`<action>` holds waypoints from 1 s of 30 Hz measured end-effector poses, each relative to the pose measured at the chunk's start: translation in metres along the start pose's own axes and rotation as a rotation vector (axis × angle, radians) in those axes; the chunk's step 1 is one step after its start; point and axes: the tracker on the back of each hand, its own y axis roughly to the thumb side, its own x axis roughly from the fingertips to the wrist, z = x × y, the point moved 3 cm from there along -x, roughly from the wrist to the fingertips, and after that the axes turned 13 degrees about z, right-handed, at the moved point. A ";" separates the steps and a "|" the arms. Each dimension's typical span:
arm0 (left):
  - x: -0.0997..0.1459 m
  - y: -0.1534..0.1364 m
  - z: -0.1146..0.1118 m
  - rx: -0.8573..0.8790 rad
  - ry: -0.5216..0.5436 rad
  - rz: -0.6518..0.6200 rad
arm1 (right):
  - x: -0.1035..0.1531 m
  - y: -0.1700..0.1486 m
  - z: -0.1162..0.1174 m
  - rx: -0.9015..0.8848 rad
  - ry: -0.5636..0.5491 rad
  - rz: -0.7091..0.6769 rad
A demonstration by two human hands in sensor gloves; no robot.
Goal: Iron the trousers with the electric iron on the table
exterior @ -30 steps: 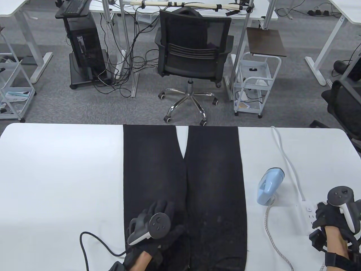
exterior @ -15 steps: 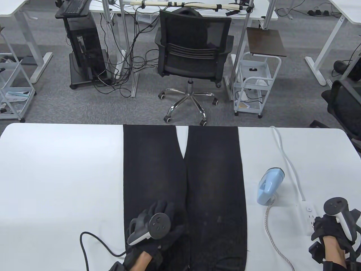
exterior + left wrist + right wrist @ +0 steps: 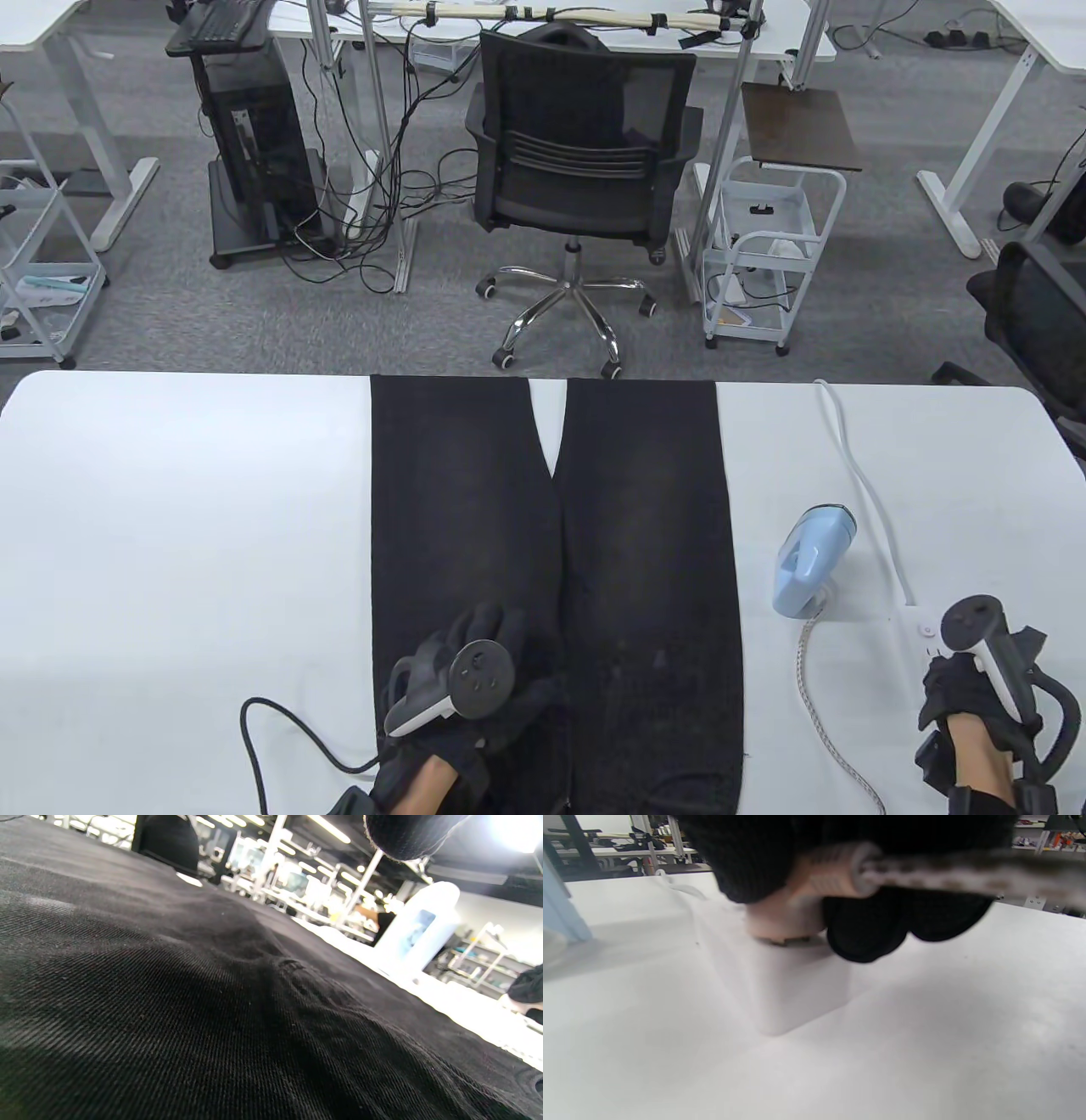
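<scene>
- Basically, black trousers lay flat on the white table, waist at the near edge, both legs running to the far edge with a narrow V gap between them at the far end.
- Left hand rested palm-down on the trousers near the waist, over the left leg next to the centre seam; gloved fingers were spread and flat on the cloth, gripping nothing.
- Left wrist view was filled with black twill fabric at close range; one gloved fingertip showed at the top edge.
- Light blue electric iron stood upright on its heel on the table, just right of the right trouser leg, not touching the cloth, with no hand on it.
- Braided iron cord ran from the iron base toward the near table edge.
- White power strip sat right of the iron; its white cable ran to the far table edge.
- Right hand was over the near end of the strip.
- Right wrist view, blurred: gloved fingers were closed around a plug seated on top of the power strip, braided cord leading off right.
</scene>
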 end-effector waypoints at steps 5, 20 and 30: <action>-0.001 0.002 -0.001 -0.004 -0.006 -0.004 | 0.005 0.000 0.004 0.007 -0.025 0.004; 0.001 0.000 0.000 0.007 -0.007 -0.008 | 0.017 0.020 -0.043 -0.044 -0.031 -0.100; 0.001 -0.001 -0.001 0.009 -0.014 -0.005 | -0.004 0.043 0.007 0.063 0.113 -0.108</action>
